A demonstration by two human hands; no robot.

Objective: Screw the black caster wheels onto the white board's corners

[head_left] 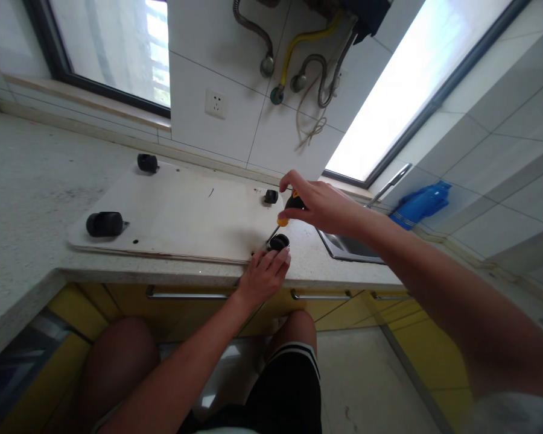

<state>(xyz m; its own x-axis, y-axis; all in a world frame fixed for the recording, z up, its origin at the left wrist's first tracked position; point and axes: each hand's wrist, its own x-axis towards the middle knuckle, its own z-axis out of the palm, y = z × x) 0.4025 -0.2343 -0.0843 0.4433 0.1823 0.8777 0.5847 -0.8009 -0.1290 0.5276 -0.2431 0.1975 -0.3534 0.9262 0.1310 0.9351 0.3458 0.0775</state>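
Observation:
A white board (190, 211) lies flat on the countertop with black caster wheels near its corners. My right hand (314, 202) is closed round the black and yellow handle of a screwdriver (283, 221). The shaft slants down to the base of the near right caster (279, 242). Against that same caster rest the closed fingers of my left hand (266, 270), at the board's near edge. Whether the screwdriver's tip sits in a screw is too small to tell. The other casters are a far right one (271, 196), a far left one (147, 163) and a near left one (105, 224).
Right of the board is a steel sink (346, 246) with a faucet (391, 182) and a blue bag-like item (420, 205) behind. A wall socket (216, 103) and hanging hoses (292, 54) are above. Yellow cabinets with a bar handle (187, 295) stand below the counter edge.

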